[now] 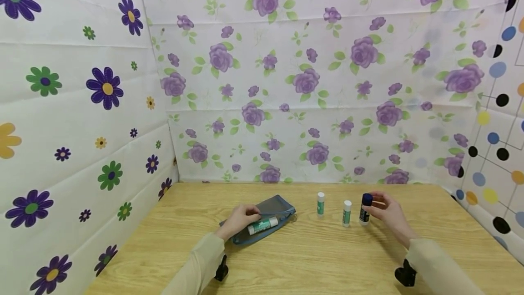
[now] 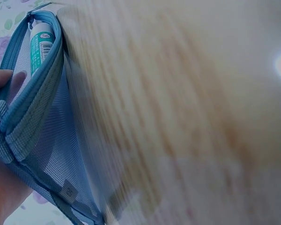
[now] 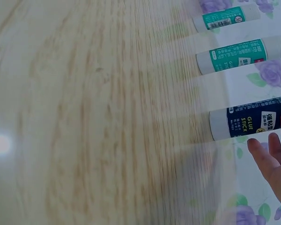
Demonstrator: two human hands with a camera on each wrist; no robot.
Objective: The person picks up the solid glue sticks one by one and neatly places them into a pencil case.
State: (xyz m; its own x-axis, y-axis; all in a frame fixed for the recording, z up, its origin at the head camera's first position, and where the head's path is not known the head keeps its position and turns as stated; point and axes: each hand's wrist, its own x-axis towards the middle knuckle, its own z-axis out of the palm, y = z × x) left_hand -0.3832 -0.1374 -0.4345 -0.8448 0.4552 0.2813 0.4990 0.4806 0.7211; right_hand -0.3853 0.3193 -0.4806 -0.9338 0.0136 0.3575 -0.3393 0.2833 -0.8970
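Note:
My left hand pinches the edge of a blue-trimmed mesh zip pouch lying on the table. A green-and-white glue stick is inside the pouch; in the left wrist view its label shows in the pouch's open mouth. At the right, my right hand has its fingers and thumb around the upper part of a navy glue stick, which stands upright on the table. The right wrist view shows the navy stick's label with fingertips beside it.
Two more green-and-white glue sticks stand upright between the hands: one further back, the other close beside the navy one. The wooden table ends at a flower-printed cloth wall, with patterned cloth at both sides.

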